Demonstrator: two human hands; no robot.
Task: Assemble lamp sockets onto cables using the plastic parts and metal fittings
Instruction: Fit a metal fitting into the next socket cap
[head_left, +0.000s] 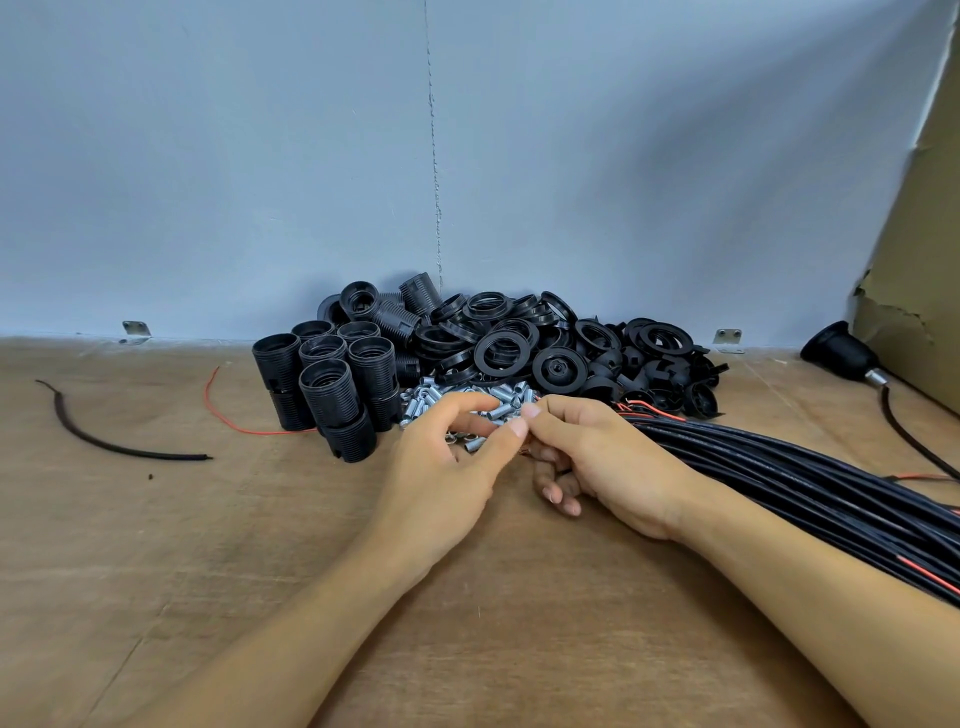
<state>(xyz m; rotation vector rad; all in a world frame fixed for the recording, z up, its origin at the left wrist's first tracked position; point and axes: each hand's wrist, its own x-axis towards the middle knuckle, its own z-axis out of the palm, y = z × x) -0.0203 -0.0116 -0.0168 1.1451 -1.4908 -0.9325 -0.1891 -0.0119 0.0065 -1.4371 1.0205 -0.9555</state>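
Observation:
Black threaded socket bodies (332, 384) stand in a group at the left of a heap of black plastic rings and caps (550, 343). Small silver threaded metal fittings (431, 400) lie in a pile in front of them. A thick bundle of black cables (810, 483) with red wire ends runs in from the right. My left hand (447, 467) and my right hand (592, 457) meet over the fittings, fingertips touching. The right hand pinches a cable's wire end, mostly hidden. The left thumb and fingers curl around something small that I cannot make out.
A black cable scrap (104, 441) and a loose red wire (223, 410) lie on the wooden table (156, 545) at the left. An assembled socket on a cable (841, 348) lies at the far right beside a cardboard sheet (919, 260). A grey wall stands behind.

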